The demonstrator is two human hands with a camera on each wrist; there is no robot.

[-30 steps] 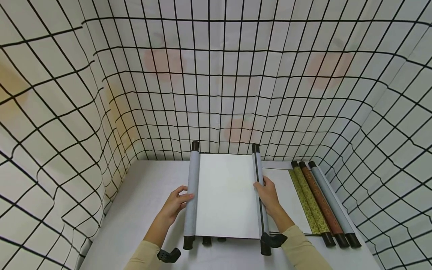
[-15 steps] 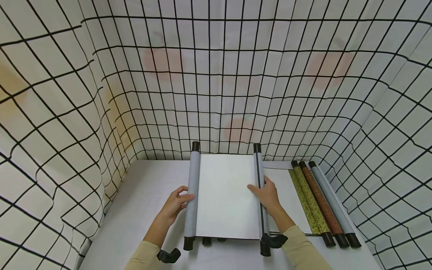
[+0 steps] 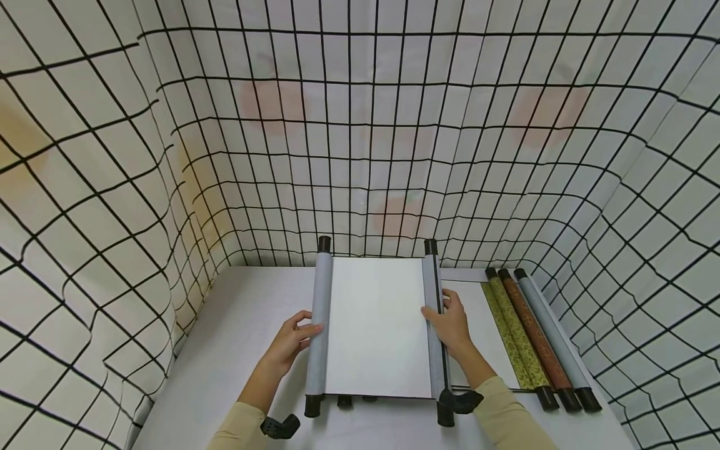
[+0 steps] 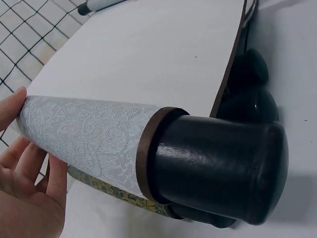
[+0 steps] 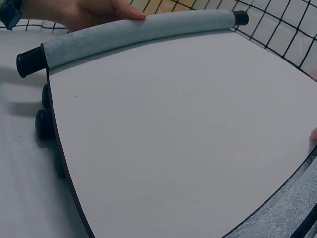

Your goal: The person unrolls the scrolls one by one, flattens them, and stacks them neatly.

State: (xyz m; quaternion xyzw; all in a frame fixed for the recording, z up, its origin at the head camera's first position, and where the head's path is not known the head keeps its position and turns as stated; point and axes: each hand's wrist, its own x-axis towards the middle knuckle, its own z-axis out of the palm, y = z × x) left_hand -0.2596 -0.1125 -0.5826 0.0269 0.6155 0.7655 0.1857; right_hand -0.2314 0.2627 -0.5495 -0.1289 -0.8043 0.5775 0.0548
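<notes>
A hanging scroll with white paper (image 3: 377, 325) is partly unrolled between two grey-blue patterned rollers with black end caps. My left hand (image 3: 289, 337) holds the left roller (image 3: 319, 300), thumb on top and fingers underneath; in the left wrist view its black cap (image 4: 213, 163) is close to the camera. On the other side my right hand (image 3: 452, 325) grips the right roller (image 3: 430, 281), its thumb on the inner edge by the paper. A dark strip runs along that roller's outer side. In the right wrist view only a fingertip (image 5: 314, 139) of this hand shows.
Beneath the raised scroll, black caps (image 3: 345, 402) of other rolls and a yellow-green roll (image 4: 119, 191) show. At the right lie yellow-green, brown (image 3: 537, 337) and grey rolls (image 3: 557, 337) beside white paper (image 3: 472, 312). Black wire mesh (image 3: 371, 156) surrounds the white table (image 3: 225, 337).
My right thumb reached onto the paper, then drew back to the roller. The right roller has turned and shifted slightly right, its dark strip now farther outward. My left hand stays nearly still.
</notes>
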